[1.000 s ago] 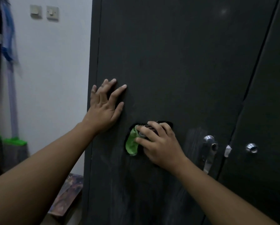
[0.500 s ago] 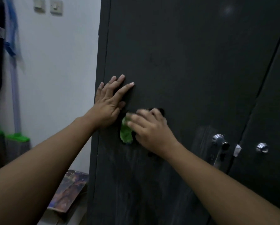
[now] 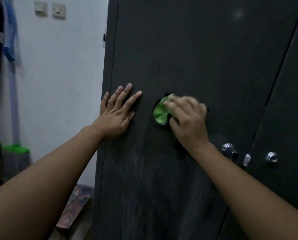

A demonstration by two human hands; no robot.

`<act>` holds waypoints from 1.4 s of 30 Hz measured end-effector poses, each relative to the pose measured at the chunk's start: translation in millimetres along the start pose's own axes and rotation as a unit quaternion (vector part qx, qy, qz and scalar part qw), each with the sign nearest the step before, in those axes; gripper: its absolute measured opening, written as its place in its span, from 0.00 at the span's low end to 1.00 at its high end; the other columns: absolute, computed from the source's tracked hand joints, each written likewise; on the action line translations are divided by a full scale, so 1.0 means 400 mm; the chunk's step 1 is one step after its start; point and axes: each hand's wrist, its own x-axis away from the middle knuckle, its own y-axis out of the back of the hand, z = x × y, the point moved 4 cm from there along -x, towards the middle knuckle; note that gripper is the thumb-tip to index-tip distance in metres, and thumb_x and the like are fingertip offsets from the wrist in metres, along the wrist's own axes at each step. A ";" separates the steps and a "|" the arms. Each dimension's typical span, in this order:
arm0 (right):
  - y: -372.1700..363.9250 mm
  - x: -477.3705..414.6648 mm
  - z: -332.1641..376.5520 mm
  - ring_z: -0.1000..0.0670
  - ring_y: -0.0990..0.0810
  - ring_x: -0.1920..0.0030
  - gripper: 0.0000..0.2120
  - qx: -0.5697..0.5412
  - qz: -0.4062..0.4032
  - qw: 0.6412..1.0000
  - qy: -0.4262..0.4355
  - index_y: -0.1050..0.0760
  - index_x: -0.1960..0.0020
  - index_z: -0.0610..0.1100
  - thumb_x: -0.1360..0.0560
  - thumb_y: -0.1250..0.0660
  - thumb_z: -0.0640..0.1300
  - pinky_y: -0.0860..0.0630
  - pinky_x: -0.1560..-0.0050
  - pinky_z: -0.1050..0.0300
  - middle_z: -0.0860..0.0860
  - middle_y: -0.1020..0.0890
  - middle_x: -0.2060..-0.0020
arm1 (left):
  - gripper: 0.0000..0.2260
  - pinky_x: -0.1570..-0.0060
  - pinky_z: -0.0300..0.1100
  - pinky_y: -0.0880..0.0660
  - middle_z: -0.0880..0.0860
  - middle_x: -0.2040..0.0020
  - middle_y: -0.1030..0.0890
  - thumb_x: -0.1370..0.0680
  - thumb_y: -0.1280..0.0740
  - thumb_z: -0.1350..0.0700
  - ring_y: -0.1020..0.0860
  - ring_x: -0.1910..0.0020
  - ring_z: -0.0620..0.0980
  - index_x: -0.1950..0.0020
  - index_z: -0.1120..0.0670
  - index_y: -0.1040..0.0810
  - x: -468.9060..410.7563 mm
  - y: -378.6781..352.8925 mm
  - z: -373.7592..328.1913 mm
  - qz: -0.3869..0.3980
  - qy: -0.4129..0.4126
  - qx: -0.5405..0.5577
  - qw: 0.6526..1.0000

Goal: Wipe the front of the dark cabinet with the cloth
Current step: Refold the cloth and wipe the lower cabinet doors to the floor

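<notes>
The dark cabinet fills the right of the head view, its left door facing me. My right hand presses a bunched green and dark cloth against that door at mid height; most of the cloth is hidden under my palm. My left hand lies flat on the door near its left edge, fingers spread, a short gap to the left of the cloth. Faint pale smears show on the door below my hands.
Two round metal knobs sit on the doors at lower right, with a white tag between them. A white wall with switches is on the left, clothes hang there, and a patterned board leans by the cabinet's foot.
My right hand has slid the cloth up and then to the right across the door, away from my left hand. My left hand has stayed flat on the door.
</notes>
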 end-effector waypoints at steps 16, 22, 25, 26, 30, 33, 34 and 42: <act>0.163 0.137 -0.274 0.46 0.27 0.42 0.14 0.016 0.206 0.964 0.167 0.19 0.45 0.55 0.28 0.37 0.47 0.30 0.48 0.42 0.58 0.18 0.42 | 0.30 0.26 0.58 0.66 0.53 0.20 0.56 0.23 0.47 0.37 0.56 0.21 0.53 0.22 0.41 0.49 -0.032 0.018 -0.163 -0.028 -0.016 0.023 0.999; 0.160 0.163 -0.252 0.47 0.26 0.45 0.14 0.009 0.311 0.938 0.153 0.16 0.55 0.60 0.37 0.22 0.44 0.32 0.51 0.46 0.63 0.18 0.48 | 0.36 0.32 0.56 0.77 0.46 0.23 0.75 0.25 0.49 0.31 0.74 0.25 0.49 0.21 0.38 0.58 -0.074 -0.059 -0.250 0.032 -0.024 -0.007 0.999; 0.156 0.163 -0.238 0.48 0.25 0.45 0.10 0.021 0.308 0.926 0.219 0.17 0.54 0.59 0.33 0.27 0.46 0.35 0.49 0.48 0.62 0.18 0.48 | 0.37 0.36 0.53 0.82 0.44 0.28 0.81 0.27 0.54 0.28 0.82 0.30 0.46 0.21 0.37 0.63 -0.074 -0.075 -0.243 0.043 -0.024 -0.027 0.998; 0.156 0.154 -0.240 0.47 0.26 0.44 0.10 0.015 0.276 0.937 0.214 0.17 0.53 0.58 0.30 0.31 0.46 0.36 0.48 0.48 0.61 0.18 0.46 | 0.37 0.37 0.52 0.82 0.44 0.29 0.82 0.27 0.55 0.28 0.82 0.31 0.45 0.22 0.37 0.64 -0.076 -0.076 -0.242 0.046 -0.021 -0.026 0.998; 0.161 0.157 -0.226 0.45 0.28 0.39 0.12 0.004 0.101 0.995 0.012 0.16 0.49 0.51 0.30 0.33 0.42 0.36 0.45 0.45 0.56 0.17 0.43 | 0.38 0.37 0.51 0.82 0.42 0.30 0.83 0.28 0.56 0.27 0.83 0.33 0.44 0.22 0.36 0.66 -0.077 -0.073 -0.245 0.056 -0.016 -0.028 0.998; 0.141 0.229 -0.166 0.46 0.27 0.43 0.12 0.061 0.132 0.989 0.038 0.17 0.52 0.52 0.35 0.27 0.42 0.39 0.48 0.48 0.56 0.18 0.46 | 0.38 0.37 0.51 0.82 0.43 0.30 0.83 0.28 0.55 0.27 0.84 0.33 0.43 0.23 0.35 0.66 -0.078 -0.071 -0.247 0.063 -0.013 -0.027 0.998; 0.131 0.257 -0.147 0.45 0.26 0.45 0.12 0.076 0.167 0.981 0.069 0.17 0.54 0.52 0.36 0.24 0.42 0.38 0.48 0.48 0.56 0.18 0.48 | 0.38 0.37 0.52 0.82 0.43 0.30 0.82 0.28 0.55 0.28 0.83 0.33 0.43 0.23 0.36 0.66 -0.078 -0.070 -0.247 0.065 -0.012 -0.027 0.997; 0.100 0.363 -0.108 0.44 0.28 0.36 0.09 -0.013 0.178 0.983 0.050 0.18 0.50 0.49 0.29 0.32 0.40 0.36 0.41 0.48 0.49 0.19 0.42 | 0.37 0.35 0.55 0.80 0.43 0.31 0.83 0.26 0.50 0.30 0.84 0.33 0.44 0.22 0.36 0.65 -0.074 -0.065 -0.252 0.078 -0.005 -0.010 0.997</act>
